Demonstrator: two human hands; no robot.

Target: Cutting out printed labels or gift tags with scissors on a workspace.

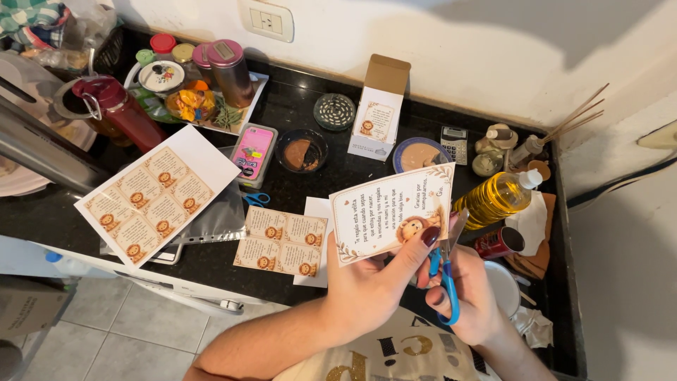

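Observation:
My left hand (374, 282) pinches a printed paper card (388, 212) with a small lion picture and leafy corners, held up over the dark counter. My right hand (469, 296) grips blue-handled scissors (448, 271), whose blades meet the card's right edge. On the counter to the left lie a cut sheet of several lion labels (281, 241) and a larger white sheet of the same labels (151, 197). A second small pair of blue scissors (257, 199) rests between them.
A bottle of yellow oil (497, 199), a red can (499, 242) and a white cup (504, 286) stand right of my hands. Behind are an open white box (379, 116), a pink phone case (252, 152), a dark bowl (302, 152), a calculator (455, 143), a red bottle (123, 109) and a tray of jars (197, 77).

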